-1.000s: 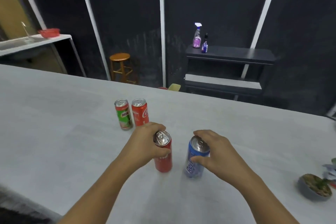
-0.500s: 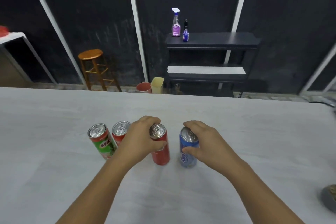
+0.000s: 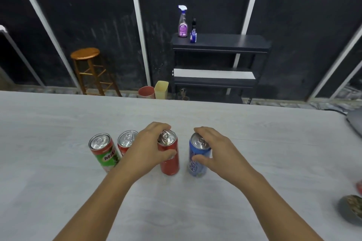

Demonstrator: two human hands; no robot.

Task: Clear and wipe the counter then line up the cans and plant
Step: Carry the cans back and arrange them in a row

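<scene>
Several slim cans stand in a row on the pale grey counter (image 3: pixel 58 191). From the left: a green and red can (image 3: pixel 104 151), a red can (image 3: pixel 126 141) partly hidden by my wrist, a second red can (image 3: pixel 169 159), and a blue can (image 3: pixel 197 159). My left hand (image 3: pixel 147 148) is wrapped around the second red can near its top. My right hand (image 3: pixel 217 149) grips the blue can, fingers over its rim. The plant's grey pot (image 3: pixel 350 208) shows at the right edge, cut off.
Beyond the counter's far edge are a wooden stool (image 3: pixel 92 72), a red bin (image 3: pixel 146 92), a yellow bin (image 3: pixel 161 89), and a dark shelf unit (image 3: pixel 219 45) holding a purple spray bottle (image 3: pixel 182 22) and a small blue bottle (image 3: pixel 193 31). A dark object (image 3: pixel 355 121) lies at the counter's right.
Both held cans have come forward into line with the two left cans. The view has swung so the row sits centred, and the plant has slipped towards the right edge.
</scene>
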